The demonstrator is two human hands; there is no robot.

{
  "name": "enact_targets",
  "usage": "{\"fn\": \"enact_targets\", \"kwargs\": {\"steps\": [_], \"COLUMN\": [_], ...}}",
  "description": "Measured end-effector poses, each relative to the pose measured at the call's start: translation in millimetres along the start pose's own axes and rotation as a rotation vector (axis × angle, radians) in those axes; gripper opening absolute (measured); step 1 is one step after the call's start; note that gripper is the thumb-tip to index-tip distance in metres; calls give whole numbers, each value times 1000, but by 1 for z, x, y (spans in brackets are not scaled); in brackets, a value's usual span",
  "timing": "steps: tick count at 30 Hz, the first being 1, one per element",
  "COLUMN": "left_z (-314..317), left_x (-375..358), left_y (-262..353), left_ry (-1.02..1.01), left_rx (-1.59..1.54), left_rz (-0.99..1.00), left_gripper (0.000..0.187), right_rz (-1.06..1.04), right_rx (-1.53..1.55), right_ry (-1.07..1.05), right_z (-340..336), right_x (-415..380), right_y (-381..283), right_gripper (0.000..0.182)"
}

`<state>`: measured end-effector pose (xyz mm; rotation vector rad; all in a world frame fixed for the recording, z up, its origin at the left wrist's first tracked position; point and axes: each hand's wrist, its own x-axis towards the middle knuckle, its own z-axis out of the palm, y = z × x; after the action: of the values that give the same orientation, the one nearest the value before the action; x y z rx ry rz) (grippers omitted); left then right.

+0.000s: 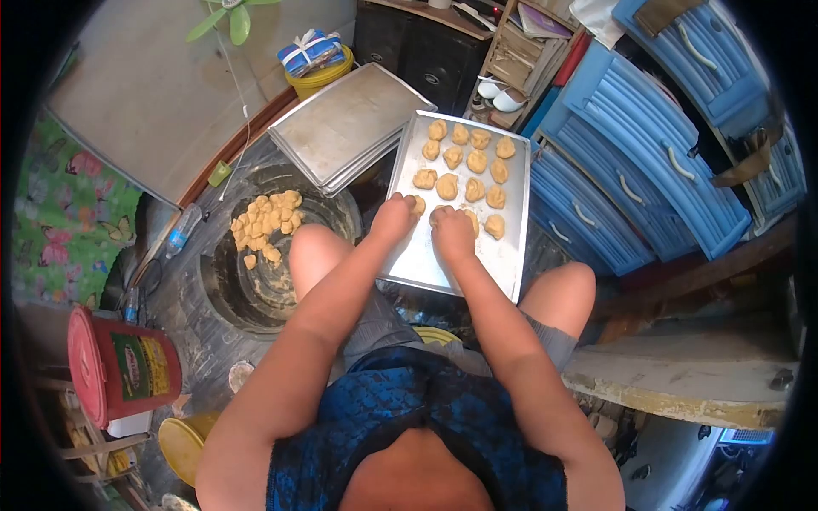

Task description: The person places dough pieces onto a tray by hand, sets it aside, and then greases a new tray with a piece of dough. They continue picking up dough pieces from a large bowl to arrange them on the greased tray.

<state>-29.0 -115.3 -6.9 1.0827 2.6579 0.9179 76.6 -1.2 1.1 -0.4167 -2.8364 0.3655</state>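
Observation:
A metal tray (401,261) lies in front of me, with several lumps of dough (447,186) set in rows on it. My left hand (393,218) is at the tray's left edge, its fingers closed on a dough lump (417,205). Near the tray's middle, my right hand (452,232) has its fingers bent down over the row nearest me; a lump shows beside it, and what its fingertips hold is hidden. Left of my knee, a dark round basin (223,289) holds a pile of dough pieces (267,216).
Stacked empty trays (341,123) stand behind the basin. A red bucket (106,366) and a yellow container (184,444) are at the left. Blue drawers (630,145) line the right side. A bottle (182,230) lies left of the basin. A green fan (232,15) is at the top.

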Motion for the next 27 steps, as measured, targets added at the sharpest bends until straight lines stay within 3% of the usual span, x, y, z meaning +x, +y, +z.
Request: {"fn": "enact_targets", "kwargs": {"steps": [6, 9, 12, 17, 20, 22, 23, 25, 26, 27], "left_z": [-3, -1, 0, 7, 6, 8, 10, 8, 11, 15], "left_x": [-4, -3, -3, -5, -6, -7, -7, -9, -10, -11], "left_y": [9, 12, 16, 17, 20, 21, 22, 30, 31, 32], "left_ry": [59, 79, 69, 62, 61, 111, 114, 304, 306, 248], "left_rx": [-39, -45, -65, -73, -86, 63, 57, 242, 242, 284], "left_rz": [8, -9, -13, -12, -29, 18, 10, 200, 188, 296], "left_gripper": [26, 26, 26, 27, 30, 32, 32, 27, 27, 26], "right_rz": [27, 90, 200, 250, 235, 274, 267, 368, 358, 401], "right_rx": [119, 18, -57, -125, -57, -27, -31, -119, -119, -86], "right_ry": [69, 234, 88, 89, 58, 194, 188, 77, 69, 5], "right_z": [-19, -25, -24, -27, -38, -41, -35, -19, -15, -15], "right_x": [-7, -11, -15, -15, -17, -21, -23, -25, -29, -33], "right_y": [-1, 17, 34, 30, 30, 35, 43, 57, 61, 59], "right_gripper": [18, 18, 18, 17, 23, 40, 40, 58, 58, 61]}}
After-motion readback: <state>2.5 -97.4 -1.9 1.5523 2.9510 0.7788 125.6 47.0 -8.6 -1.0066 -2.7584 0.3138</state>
